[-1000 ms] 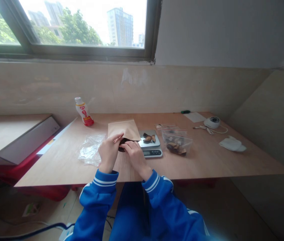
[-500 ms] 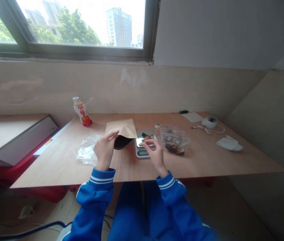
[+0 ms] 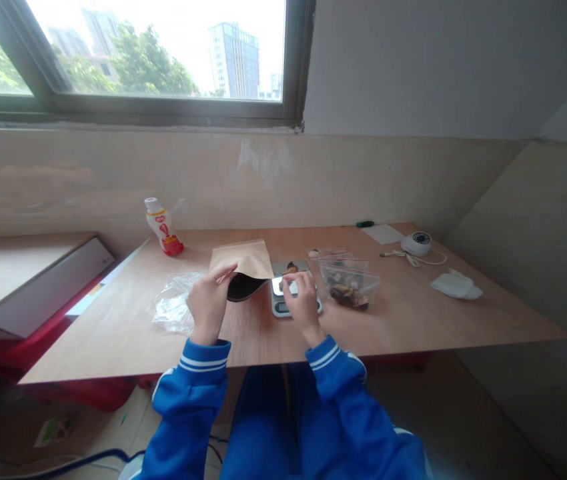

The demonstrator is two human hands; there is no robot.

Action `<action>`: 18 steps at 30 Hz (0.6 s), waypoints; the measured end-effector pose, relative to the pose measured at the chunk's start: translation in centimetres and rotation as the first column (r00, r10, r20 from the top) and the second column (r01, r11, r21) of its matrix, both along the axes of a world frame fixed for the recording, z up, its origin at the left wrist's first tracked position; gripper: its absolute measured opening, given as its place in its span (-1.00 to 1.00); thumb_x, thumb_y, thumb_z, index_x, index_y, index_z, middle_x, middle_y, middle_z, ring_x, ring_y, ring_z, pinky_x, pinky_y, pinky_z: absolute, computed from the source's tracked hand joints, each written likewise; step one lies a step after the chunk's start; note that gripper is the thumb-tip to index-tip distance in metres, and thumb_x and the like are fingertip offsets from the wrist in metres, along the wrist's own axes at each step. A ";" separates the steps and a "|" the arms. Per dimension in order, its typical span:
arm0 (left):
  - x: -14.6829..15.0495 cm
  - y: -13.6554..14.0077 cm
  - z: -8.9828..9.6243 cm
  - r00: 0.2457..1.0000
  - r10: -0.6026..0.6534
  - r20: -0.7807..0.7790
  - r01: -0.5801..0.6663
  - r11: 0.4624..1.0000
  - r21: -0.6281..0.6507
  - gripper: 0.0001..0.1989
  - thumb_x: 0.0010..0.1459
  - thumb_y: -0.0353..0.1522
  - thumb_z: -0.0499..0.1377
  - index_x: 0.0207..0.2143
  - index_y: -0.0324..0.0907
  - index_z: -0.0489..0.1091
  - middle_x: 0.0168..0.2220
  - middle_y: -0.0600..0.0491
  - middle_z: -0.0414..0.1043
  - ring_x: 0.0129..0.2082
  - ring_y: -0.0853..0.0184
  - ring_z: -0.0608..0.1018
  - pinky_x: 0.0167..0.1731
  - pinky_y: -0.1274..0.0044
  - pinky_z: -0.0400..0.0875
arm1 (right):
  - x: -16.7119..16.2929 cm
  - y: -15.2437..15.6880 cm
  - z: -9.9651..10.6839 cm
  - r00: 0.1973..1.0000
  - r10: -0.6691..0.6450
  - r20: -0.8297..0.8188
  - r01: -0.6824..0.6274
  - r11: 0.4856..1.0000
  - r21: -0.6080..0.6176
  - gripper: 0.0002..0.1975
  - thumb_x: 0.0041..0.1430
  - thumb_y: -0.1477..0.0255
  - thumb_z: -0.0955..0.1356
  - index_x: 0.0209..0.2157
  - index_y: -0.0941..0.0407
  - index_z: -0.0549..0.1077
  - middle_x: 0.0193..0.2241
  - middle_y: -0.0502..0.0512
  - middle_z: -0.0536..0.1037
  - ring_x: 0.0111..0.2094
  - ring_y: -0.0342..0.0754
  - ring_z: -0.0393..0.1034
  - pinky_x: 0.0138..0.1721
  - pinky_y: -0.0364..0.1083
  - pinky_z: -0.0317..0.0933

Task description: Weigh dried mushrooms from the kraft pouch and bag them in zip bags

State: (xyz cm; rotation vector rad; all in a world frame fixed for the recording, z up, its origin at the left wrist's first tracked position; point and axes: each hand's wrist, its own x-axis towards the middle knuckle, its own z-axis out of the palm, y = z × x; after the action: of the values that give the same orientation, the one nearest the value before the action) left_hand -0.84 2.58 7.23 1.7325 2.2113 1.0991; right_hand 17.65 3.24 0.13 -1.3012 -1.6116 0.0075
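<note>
My left hand (image 3: 208, 303) grips the edge of a brown kraft paper bag (image 3: 243, 259), thumb on top. The bag's mouth gapes toward me, its inside dark. Just right of it, my right hand (image 3: 304, 300) is over a small kitchen scale (image 3: 279, 308), fingers drawn together in a pinch. Whatever is between those fingertips is too small to make out. Dried brown pieces (image 3: 292, 267) lie on the scale's plate, partly behind the hand. Right of the scale lies a clear zip bag (image 3: 363, 283) with more dark brown pieces (image 3: 349, 295) inside.
Crumpled clear plastic (image 3: 173, 307) lies left of my left hand. A red and white bottle (image 3: 164, 230) stands at the back left. To the right are a white camera-like device (image 3: 415, 245) with a cable, a white cloth-like bundle (image 3: 456, 285), paper (image 3: 382, 233) and a green-handled tool (image 3: 365, 224).
My right hand has shifted slightly left over the scale, its fingers curling closer together. Fewer brown pieces show on the plate. My left hand and the paper bag have stayed nearly still.
</note>
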 end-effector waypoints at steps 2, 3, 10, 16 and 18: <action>0.2 0.0 -0.1 1.000 -0.002 -0.003 0.002 1.000 -0.008 -0.73 0.13 -0.16 0.11 -0.14 0.13 0.51 -0.25 0.12 0.59 -0.28 0.23 0.56 -0.45 0.54 0.22 | -1.4 -1.2 0.8 0.970 0.243 -0.014 -0.241 0.969 0.061 -0.82 0.25 0.53 0.20 -0.22 0.14 0.41 -0.29 0.12 0.47 -0.18 -0.03 0.34 -0.11 -0.04 0.26; 0.4 0.1 -0.1 1.000 -0.002 -0.004 0.002 1.000 -0.011 -0.73 0.13 -0.16 0.11 -0.14 0.13 0.51 -0.26 0.12 0.59 -0.29 0.23 0.56 -0.46 0.54 0.22 | -2.3 -1.7 1.2 0.934 0.357 0.030 -0.358 0.933 0.049 -0.80 0.26 0.55 0.19 -0.20 0.13 0.40 -0.27 0.11 0.48 -0.17 -0.04 0.35 -0.10 -0.06 0.27; 1.1 -0.6 -0.7 1.000 0.003 -0.007 -0.003 1.000 -0.031 -0.74 0.15 -0.16 0.11 -0.15 0.12 0.52 -0.32 0.08 0.59 -0.34 0.24 0.57 -0.47 0.55 0.22 | -9.1 1.0 1.7 0.826 0.387 0.410 -0.232 0.896 -0.378 -0.70 0.11 0.70 0.22 -0.13 0.30 0.42 -0.16 0.32 0.51 -0.12 0.11 0.41 -0.11 0.02 0.32; 0.9 -1.2 -1.5 0.999 -0.011 0.033 0.012 1.000 -0.029 -0.75 0.15 -0.21 0.12 -0.15 0.12 0.51 -0.28 0.10 0.59 -0.31 0.24 0.57 -0.46 0.56 0.23 | -11.4 4.2 0.6 0.867 0.352 0.353 -0.181 0.882 -0.435 -0.78 0.10 0.68 0.27 -0.22 0.29 0.46 -0.29 0.27 0.58 -0.12 0.19 0.42 0.01 0.15 0.21; 0.9 -1.2 -1.6 0.999 -0.012 0.030 0.013 0.999 -0.035 -0.75 0.15 -0.21 0.12 -0.14 0.12 0.51 -0.29 0.10 0.59 -0.31 0.24 0.57 -0.47 0.56 0.23 | -11.1 4.1 0.2 0.888 0.363 0.283 -0.229 0.882 -0.412 -0.77 0.13 0.68 0.24 -0.23 0.26 0.47 -0.31 0.26 0.58 -0.14 0.17 0.43 0.00 0.14 0.22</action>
State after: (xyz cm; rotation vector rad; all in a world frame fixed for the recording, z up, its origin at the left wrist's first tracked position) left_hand 0.06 1.36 5.58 1.7024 2.1866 1.0689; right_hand 6.56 7.33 0.31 -1.3702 -2.1953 0.2983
